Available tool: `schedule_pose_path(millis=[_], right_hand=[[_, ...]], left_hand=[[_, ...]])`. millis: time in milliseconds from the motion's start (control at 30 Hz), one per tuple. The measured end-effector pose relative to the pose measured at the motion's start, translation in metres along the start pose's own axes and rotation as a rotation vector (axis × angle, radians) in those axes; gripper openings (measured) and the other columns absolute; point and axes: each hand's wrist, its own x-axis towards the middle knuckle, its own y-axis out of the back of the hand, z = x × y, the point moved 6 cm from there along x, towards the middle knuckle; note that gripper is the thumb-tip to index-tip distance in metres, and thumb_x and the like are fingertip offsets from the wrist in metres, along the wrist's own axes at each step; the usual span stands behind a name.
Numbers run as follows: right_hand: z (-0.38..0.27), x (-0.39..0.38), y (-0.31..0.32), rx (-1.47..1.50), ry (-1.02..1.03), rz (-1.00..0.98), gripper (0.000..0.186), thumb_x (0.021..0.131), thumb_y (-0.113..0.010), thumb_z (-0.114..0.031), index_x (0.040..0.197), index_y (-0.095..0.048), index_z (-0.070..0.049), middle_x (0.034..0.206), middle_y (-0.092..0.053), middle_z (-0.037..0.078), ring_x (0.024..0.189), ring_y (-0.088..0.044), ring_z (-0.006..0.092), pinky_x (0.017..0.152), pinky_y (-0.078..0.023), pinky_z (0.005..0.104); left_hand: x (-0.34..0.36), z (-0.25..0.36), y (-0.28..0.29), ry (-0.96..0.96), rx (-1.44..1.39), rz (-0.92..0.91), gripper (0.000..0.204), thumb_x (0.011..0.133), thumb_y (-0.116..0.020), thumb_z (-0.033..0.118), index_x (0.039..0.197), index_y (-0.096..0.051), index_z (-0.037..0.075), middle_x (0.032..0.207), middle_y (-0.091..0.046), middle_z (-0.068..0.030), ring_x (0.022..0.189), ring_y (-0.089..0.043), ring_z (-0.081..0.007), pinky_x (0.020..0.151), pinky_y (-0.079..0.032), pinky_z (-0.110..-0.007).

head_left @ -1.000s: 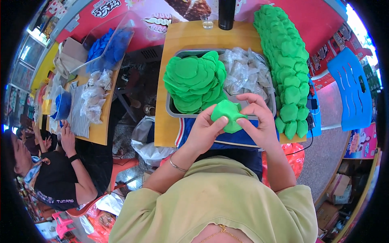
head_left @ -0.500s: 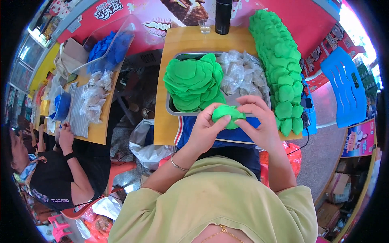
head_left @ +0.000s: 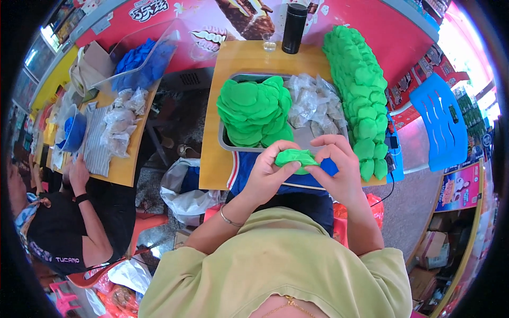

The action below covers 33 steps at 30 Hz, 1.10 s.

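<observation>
In front of my chest, my left hand (head_left: 269, 174) and my right hand (head_left: 339, 164) pinch a soft green piece (head_left: 295, 157) between thumbs and fingers. It looks bunched and folded; whether anything is inside it is hidden. Just beyond my hands lies a grey tray (head_left: 225, 140). A tall pile of thin, flat, rounded green pieces (head_left: 253, 108) fills its left side. Small clear plastic bags with greyish contents (head_left: 314, 103) are heaped on its right side. Along the table's right edge runs a long heap of plump green pieces (head_left: 360, 85).
At the table's back stand a black flask (head_left: 294, 29) and a clear cup (head_left: 269, 43). A blue chair (head_left: 439, 124) is to the right. Leftward, a co-worker in black (head_left: 66, 228) sits at another table with blue pieces (head_left: 140, 61) in a clear bin.
The green piece has turned and now looks flatter and more folded between my fingers. My view has shifted slightly. The co-worker's hands have moved lower, nearer the table edge.
</observation>
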Motion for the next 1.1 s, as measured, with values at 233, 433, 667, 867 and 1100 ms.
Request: schedule_pose_path(millis=[233,433,667,867,1100], right_hand=[[0.004,0.019,-0.013,-0.064,0.115,-0.035,0.025,0.063,-0.075,-0.009,0.083,-0.06,-0.009,0.102,-0.059,0.007,0.094,-0.054,0.0267,0.081,-0.042,0.0382],[0.025,0.039,-0.006,-0.142,0.127,-0.099,0.024,0.062,-0.076,-0.012,0.075,-0.056,-0.009,0.102,-0.059,0.006,0.097,-0.053,0.0269,0.082,-0.041,0.039],[0.054,0.045,-0.018,0.071,-0.027,0.006,0.027,0.063,-0.077,-0.016,0.072,-0.053,-0.007,0.088,-0.059,0.007,0.08,-0.057,0.026,0.071,-0.045,0.0361],[0.073,0.049,-0.025,0.041,-0.123,-0.014,0.022,0.07,-0.074,-0.016,0.076,-0.055,-0.004,0.069,-0.054,0.007,0.06,-0.054,0.0216,0.053,-0.044,0.0309],[0.093,0.055,-0.018,0.197,-0.206,-0.054,0.015,0.076,-0.069,-0.012,0.077,-0.056,-0.004,0.068,-0.052,0.005,0.059,-0.052,0.0155,0.053,-0.041,0.0268]], left_hand=[[0.013,0.001,0.016,-0.02,0.169,0.026,0.022,0.086,-0.058,0.006,0.107,-0.051,0.001,0.097,-0.052,-0.0008,0.088,-0.05,-0.006,0.075,-0.043,-0.021],[0.034,-0.004,0.023,0.01,0.193,0.004,0.02,0.086,-0.057,0.004,0.105,-0.052,0.001,0.096,-0.053,-0.0012,0.087,-0.049,-0.0062,0.076,-0.041,-0.02],[0.053,-0.018,0.027,0.052,0.165,0.015,0.02,0.085,-0.057,0.003,0.105,-0.053,0.002,0.097,-0.052,-0.0027,0.089,-0.049,-0.0085,0.078,-0.04,-0.022],[0.065,-0.017,0.024,-0.062,0.339,-0.036,0.02,0.085,-0.057,0.002,0.104,-0.052,0.001,0.104,-0.048,-0.0047,0.096,-0.046,-0.0108,0.081,-0.038,-0.024],[0.072,-0.031,0.025,0.141,-0.067,0.02,0.049,0.089,-0.054,0.025,0.128,-0.035,0.005,0.122,-0.044,-0.0113,0.111,-0.045,-0.0185,0.094,-0.037,-0.032]])
